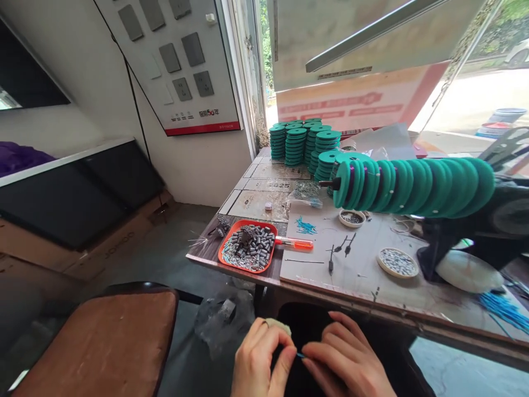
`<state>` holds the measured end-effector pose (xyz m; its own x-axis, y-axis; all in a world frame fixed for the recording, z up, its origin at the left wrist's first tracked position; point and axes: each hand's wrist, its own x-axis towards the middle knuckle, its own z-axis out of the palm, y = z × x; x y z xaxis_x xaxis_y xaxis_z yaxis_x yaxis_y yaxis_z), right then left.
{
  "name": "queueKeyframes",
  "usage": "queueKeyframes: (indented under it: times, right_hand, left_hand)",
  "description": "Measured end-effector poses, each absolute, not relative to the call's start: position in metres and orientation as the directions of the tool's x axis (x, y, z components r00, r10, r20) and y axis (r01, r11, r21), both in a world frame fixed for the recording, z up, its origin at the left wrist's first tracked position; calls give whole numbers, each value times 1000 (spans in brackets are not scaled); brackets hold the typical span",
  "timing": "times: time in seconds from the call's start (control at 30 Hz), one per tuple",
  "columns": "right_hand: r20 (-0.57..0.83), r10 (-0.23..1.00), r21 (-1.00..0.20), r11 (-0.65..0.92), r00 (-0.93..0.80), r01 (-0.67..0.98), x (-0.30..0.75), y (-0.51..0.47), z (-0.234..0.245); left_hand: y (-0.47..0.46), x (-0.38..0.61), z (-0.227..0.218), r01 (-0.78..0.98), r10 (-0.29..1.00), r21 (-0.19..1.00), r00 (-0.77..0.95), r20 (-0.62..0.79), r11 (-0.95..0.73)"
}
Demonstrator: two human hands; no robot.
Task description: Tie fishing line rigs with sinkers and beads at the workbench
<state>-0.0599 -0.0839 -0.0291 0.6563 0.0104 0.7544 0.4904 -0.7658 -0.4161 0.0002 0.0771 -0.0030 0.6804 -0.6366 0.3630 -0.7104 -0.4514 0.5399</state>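
Below the table's front edge, my left hand [262, 358] and my right hand [347, 361] come close together, both with fingers pinched. Between their fingertips shows a short bit of a thin blue stick [300, 355]; the rest of it is hidden by the fingers. Something pale and greenish [278, 326] covers part of a left finger. On the table ahead lie an orange tray [273, 255] of grey cylinders and small metal bits, a small pile of blue sticks [306, 226] and several dark weights with stems [331, 264].
A rod of green foam discs [413, 186] juts over the table at right, with stacked green spools [295, 146] behind. Round dishes of white beads [398, 262] and dark bits [351, 218] stand nearby. An orange-handled tool [295, 243] lies beside the tray. A brown chair [111, 342] is at left.
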Motion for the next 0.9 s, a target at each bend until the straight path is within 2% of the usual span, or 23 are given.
queueKeyframes:
  times: [0.13, 0.27, 0.3, 0.37, 0.4, 0.6, 0.73, 0.9]
  right_hand:
    - [760, -40, -427, -783, 649, 452, -48, -81, -26]
    - [779, -162, -466, -797, 606, 386, -37, -78, -21]
    - [780, -194, -485, -788, 596, 379, -35, -77, -20]
    - [782, -230, -510, -771, 579, 382, -31, -77, -20]
    - [780, -230, -515, -765, 582, 387, -30, -77, -20]
    - [771, -226, -528, -749, 595, 401, -28, -80, -23]
    - [747, -221, -557, -724, 627, 407, -30, -83, -28]
    - [736, -198, -550, -732, 647, 402, -33, -86, -33]
  left_hand:
    - [76, 9, 2, -730, -630, 481, 674, 386, -486]
    - [79, 44, 19, -680, -621, 463, 724, 300, -569]
    - [80, 56, 25, -649, -598, 417, 756, 265, -636]
    - [80, 83, 37, -541, -511, 178, 838, 189, -822]
    - [79, 95, 43, -511, -492, 117, 856, 160, -851]
    - [61, 126, 60, -581, -578, -71, 814, -51, -811]
    - [53, 125, 60, -598, -591, -124, 801, -96, -792]
    - [53, 126, 61, -579, -575, -69, 815, -71, -812]
